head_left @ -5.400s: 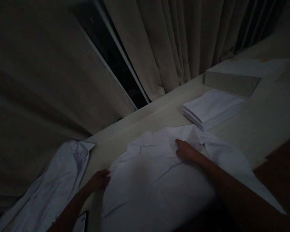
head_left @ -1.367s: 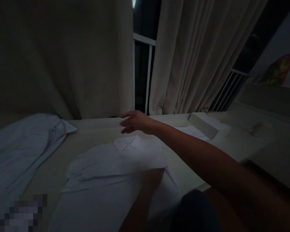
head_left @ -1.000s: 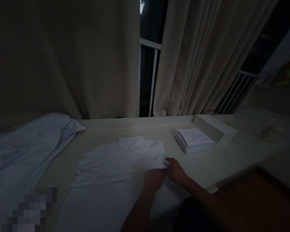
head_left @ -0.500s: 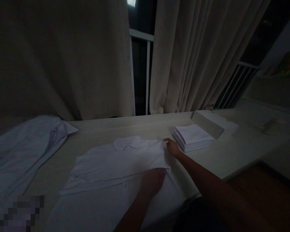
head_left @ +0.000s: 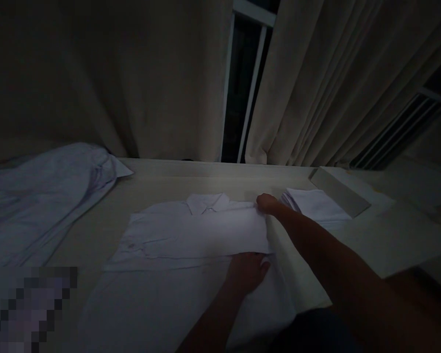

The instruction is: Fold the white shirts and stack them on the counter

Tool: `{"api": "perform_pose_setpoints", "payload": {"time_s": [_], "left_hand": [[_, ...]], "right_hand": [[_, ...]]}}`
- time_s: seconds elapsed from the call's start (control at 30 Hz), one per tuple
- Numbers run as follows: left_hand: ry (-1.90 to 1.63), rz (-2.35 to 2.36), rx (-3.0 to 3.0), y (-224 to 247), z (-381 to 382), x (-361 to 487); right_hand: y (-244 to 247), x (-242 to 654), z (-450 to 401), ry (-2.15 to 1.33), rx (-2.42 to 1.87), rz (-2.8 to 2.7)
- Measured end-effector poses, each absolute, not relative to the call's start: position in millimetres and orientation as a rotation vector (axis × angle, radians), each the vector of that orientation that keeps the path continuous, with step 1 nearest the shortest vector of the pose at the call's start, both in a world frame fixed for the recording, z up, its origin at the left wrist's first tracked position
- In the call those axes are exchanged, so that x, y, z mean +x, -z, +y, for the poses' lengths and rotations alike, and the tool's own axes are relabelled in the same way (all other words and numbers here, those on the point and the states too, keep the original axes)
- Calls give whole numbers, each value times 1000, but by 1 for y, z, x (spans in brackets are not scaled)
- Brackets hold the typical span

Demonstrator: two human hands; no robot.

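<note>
Since the picture from half a second before, the right hand (head_left: 266, 203) has moved up along the right edge of the white shirt (head_left: 191, 245) and now rests at the shoulder, just beside the collar (head_left: 208, 202). Its fingers are curled down on the cloth; whether they pinch the edge or only press it, I cannot tell in this dim light. The left hand (head_left: 248, 269) has stayed almost at the same place: it lies flat, fingers spread a little, on the lower right part of the folded section and presses it down.

This shirt lies front side up on the pale table (head_left: 161, 184), in the middle of the view, with its collar toward the curtains (head_left: 150, 83). 1 fold runs across it (the upper part sits over the lower part, with a straight edge from left to right).

Just beside the right hand, to its right, is a stack of folded white cloths (head_left: 318, 206), and behind the stack lies a flat white box (head_left: 340, 189). A second, crumpled shirt (head_left: 44, 196) lies at the left end of the table, well apart from both hands.
</note>
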State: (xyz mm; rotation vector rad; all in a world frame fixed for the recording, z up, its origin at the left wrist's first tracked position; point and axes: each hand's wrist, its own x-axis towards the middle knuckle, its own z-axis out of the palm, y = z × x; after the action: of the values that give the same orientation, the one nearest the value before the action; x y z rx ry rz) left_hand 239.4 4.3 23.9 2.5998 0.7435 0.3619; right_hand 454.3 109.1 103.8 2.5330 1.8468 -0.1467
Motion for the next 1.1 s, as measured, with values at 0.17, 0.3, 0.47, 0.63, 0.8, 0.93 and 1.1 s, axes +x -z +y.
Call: {"api": "perform_pose_setpoints", "payload": {"time_s": [0.17, 0.3, 0.47, 0.63, 0.8, 0.93, 1.1], "left_hand": [[-388, 700, 2593, -25, 11, 248], [-377, 701, 2593, -28, 11, 249], [-295, 786, 2617, -32, 9, 250], [-195, 762, 2671, -36, 8, 255], [-185, 784, 2711, -39, 3, 264], [-190, 720, 2741, -50, -1, 269], [-255, 967, 2661, -87, 38, 286]], "right_hand": [[-111, 452, 108, 113, 2621, 1889], [-105, 442, 67, 17, 2786, 1906], [-54, 406, -31, -17, 3113, 2004], [-30, 378, -73, -200, 3017, 1857], [-37, 387, -71, -333, 2909, 1691], [-33, 390, -70, -340, 2944, 1733], [-33, 389, -74, -264, 2985, 1821]]}}
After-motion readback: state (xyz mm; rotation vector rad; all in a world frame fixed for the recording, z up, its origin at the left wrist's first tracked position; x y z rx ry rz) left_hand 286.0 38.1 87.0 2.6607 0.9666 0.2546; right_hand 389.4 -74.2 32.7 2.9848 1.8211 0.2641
